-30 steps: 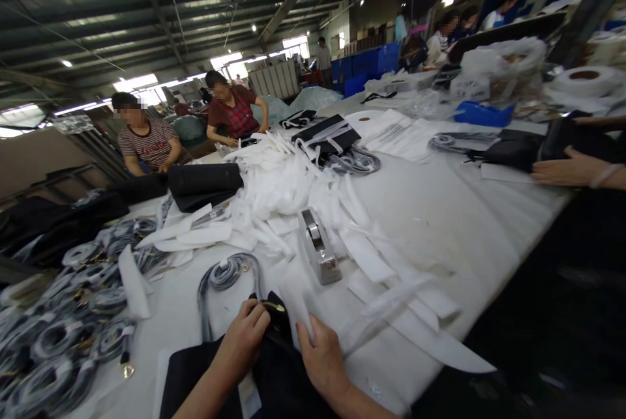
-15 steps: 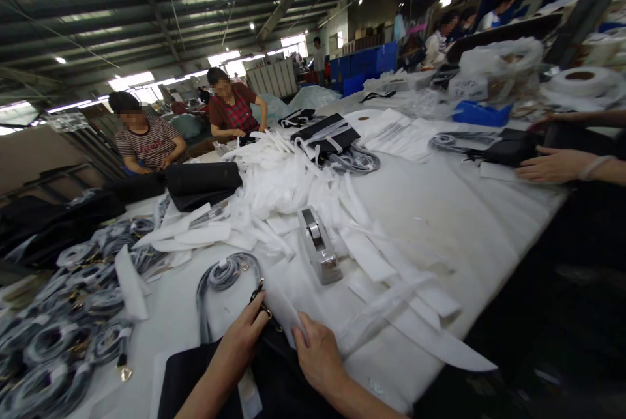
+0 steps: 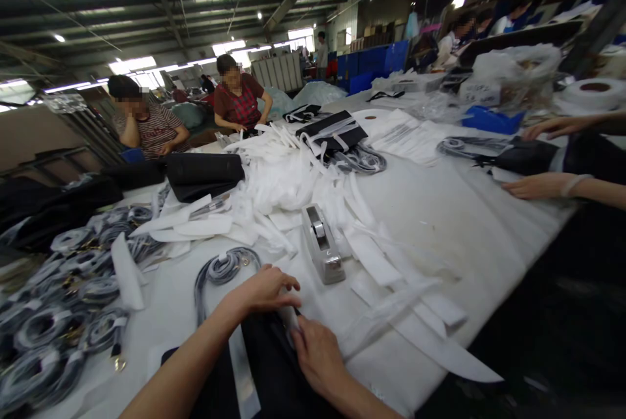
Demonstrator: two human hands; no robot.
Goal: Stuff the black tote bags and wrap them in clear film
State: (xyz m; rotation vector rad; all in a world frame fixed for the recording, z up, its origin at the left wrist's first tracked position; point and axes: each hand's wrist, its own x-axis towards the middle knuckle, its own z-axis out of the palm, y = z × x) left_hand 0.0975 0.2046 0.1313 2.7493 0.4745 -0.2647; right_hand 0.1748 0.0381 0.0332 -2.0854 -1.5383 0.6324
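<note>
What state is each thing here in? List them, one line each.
Black bag: right hand at its edge
Nearest strap: coiled, trailing
Other straps: coiled, heaped
Tape dispenser: upright, unheld
White strips: loose, heaped
Black bundle: rolled or folded, unclear which
White roll: wound

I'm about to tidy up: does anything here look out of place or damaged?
One white strip sticks out over the edge of the table, looking askew. Other white strips lie heaped beyond the tape dispenser. The black item being handled shows no clear damage.
</note>
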